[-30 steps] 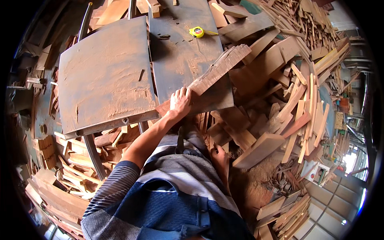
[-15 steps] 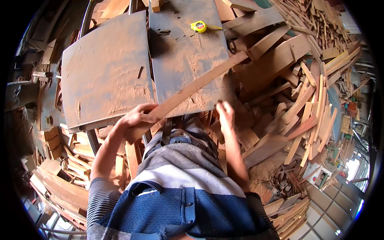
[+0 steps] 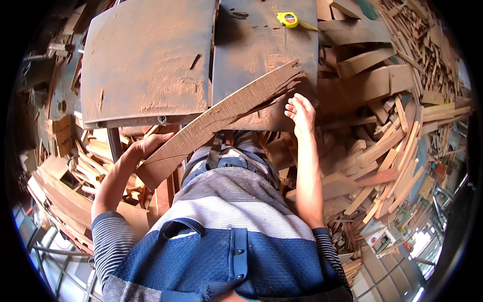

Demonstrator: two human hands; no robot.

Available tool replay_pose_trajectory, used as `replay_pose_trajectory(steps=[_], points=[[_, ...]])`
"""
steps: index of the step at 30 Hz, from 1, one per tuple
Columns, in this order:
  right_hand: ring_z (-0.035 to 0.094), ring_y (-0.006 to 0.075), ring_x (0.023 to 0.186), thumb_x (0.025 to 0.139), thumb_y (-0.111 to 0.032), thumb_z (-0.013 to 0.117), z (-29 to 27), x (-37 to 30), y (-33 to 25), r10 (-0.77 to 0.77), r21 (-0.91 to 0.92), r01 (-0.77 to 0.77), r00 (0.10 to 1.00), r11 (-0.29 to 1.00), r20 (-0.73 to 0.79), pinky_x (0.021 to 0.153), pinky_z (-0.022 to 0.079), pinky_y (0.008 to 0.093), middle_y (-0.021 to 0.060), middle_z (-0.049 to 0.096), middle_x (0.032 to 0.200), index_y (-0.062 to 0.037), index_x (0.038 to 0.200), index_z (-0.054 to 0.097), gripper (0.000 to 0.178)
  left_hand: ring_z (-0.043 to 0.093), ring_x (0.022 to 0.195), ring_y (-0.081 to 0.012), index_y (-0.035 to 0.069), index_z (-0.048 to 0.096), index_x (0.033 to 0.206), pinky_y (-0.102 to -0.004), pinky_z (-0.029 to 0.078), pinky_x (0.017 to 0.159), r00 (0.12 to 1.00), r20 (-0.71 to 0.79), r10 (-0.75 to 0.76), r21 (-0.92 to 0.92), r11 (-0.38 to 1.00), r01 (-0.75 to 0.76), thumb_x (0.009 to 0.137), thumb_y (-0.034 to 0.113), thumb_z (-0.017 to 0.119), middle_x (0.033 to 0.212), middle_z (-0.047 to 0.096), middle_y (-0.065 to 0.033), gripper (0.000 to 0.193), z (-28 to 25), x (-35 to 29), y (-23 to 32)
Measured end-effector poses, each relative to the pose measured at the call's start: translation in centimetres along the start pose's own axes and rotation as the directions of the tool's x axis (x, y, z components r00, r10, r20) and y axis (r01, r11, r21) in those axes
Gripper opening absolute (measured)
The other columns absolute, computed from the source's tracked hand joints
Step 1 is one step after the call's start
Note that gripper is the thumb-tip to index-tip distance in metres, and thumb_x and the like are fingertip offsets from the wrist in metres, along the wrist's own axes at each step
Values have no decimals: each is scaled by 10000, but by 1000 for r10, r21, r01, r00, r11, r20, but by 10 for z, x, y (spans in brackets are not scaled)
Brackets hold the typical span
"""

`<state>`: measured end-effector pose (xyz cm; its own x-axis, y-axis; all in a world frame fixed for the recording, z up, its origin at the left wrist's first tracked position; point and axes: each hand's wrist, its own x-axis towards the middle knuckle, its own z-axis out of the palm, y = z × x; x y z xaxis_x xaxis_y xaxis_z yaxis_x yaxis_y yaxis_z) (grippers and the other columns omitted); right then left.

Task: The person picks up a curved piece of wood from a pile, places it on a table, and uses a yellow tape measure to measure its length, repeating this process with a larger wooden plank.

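A long wooden board (image 3: 216, 121) slants over the front of a dusty metal table, its far right end jagged and split, a dark crack along its lower edge. My left hand (image 3: 152, 143) grips the board's near left part from its far edge, the fingers partly hidden beneath it. Just right of the split end, my right hand (image 3: 302, 113) is raised with loosely bent fingers, apart from the board and holding nothing. A yellow tape measure (image 3: 288, 20) lies on the right table plate (image 3: 256, 45), a short piece of its blade out.
Sawdust coats the left table plate (image 3: 146, 60), which carries a dark sliver (image 3: 195, 61). Thick timber offcuts (image 3: 365, 80) crowd the table's right side. Stacked wood strips (image 3: 397, 166) lie farther right, and more boards (image 3: 65, 201) are piled at the lower left.
The board has turned over, showing a broader, rough face with a split end. My left hand has shifted left along with it; my right hand has risen away from the table edge.
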<state>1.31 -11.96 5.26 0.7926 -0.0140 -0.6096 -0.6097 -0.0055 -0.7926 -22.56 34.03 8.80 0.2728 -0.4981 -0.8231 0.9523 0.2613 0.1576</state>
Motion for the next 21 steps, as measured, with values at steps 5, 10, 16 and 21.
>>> replay_pose_trajectory(steps=[5, 10, 16, 21], points=[[692, 157, 891, 1001, -191, 678, 8, 1, -2, 9, -44, -8, 1000, 999, 29, 747, 597, 312, 84, 703, 1085, -18, 1358, 588, 407, 701, 1004, -179, 29, 635, 1364, -359, 564, 885, 998, -12, 69, -3, 998, -69, 1056, 488, 534, 1202, 724, -96, 562, -14, 12, -8], [696, 163, 903, 1016, -177, 655, 8, -5, 3, 9, -35, -9, 1000, 999, 15, 751, 601, 326, 86, 700, 1101, -31, 1344, 599, 363, 672, 1062, -169, 52, 571, 1458, -350, 538, 943, 994, 6, 106, 113, 988, -106, 1059, 512, 519, 1250, 700, -89, 611, -21, 20, 1], [695, 158, 889, 1001, -137, 667, 19, -22, 15, 40, -26, -40, 999, 999, 26, 728, 594, 309, 93, 695, 1079, -3, 1340, 603, 371, 664, 1120, -164, 46, 572, 1459, -350, 527, 992, 997, -23, 75, 162, 984, -70, 1086, 476, 468, 1315, 679, -77, 579, -43, 23, -10], [690, 168, 881, 1008, -133, 654, 18, -36, 36, 73, -39, -72, 997, 997, 22, 724, 591, 318, 108, 692, 1095, 3, 1343, 584, 369, 681, 1099, -174, 35, 590, 1433, -351, 541, 982, 996, 28, 89, 140, 986, -92, 1096, 468, 451, 1290, 688, -84, 566, -35, 21, -1]])
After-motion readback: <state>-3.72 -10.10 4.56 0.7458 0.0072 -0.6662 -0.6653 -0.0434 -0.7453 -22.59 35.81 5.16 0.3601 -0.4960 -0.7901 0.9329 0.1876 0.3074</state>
